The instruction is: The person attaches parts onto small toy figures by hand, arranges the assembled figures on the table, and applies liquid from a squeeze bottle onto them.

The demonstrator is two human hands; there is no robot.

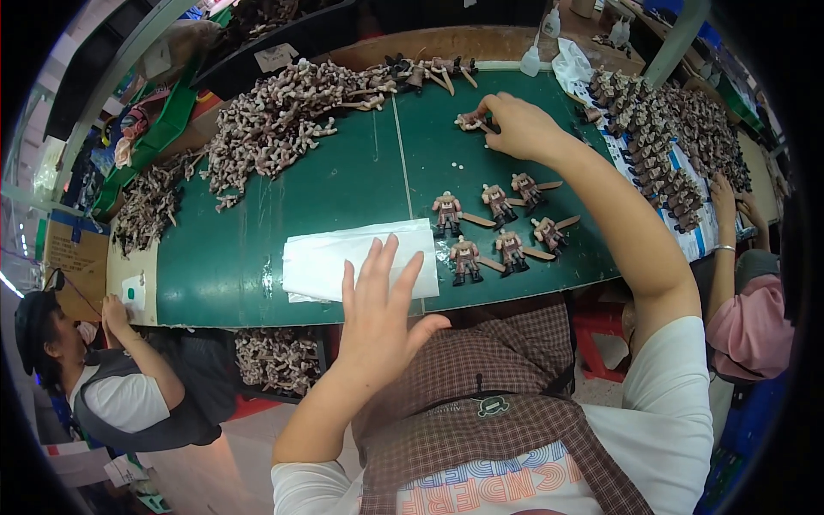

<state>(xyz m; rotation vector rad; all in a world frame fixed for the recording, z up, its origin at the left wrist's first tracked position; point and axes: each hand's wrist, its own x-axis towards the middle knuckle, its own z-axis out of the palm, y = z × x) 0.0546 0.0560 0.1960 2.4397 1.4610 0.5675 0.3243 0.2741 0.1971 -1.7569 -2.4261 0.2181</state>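
Note:
My right hand (522, 129) reaches over the far side of the green worktop, thumb and fingers pinched on a small figurine (469, 123), partly hidden by the fingers. My left hand (376, 300) hovers at the near edge, fingers spread and holding nothing. Beneath its fingertips lies a folded white sheet (330, 257); I cannot tell whether they touch it. Several painted toy figurines (509, 249), each with a long tan blade-shaped piece beside it, lie in two rows right of the sheet. Small white specks (457, 166) dot the worktop between them and my right hand.
A big heap of pale figurines (266, 120) covers the far left. Dense rows of figurines (644, 129) stand at the right. A dropper bottle (530, 60) is at the back edge, and a box of parts (276, 360) sits below the table. People work at both sides.

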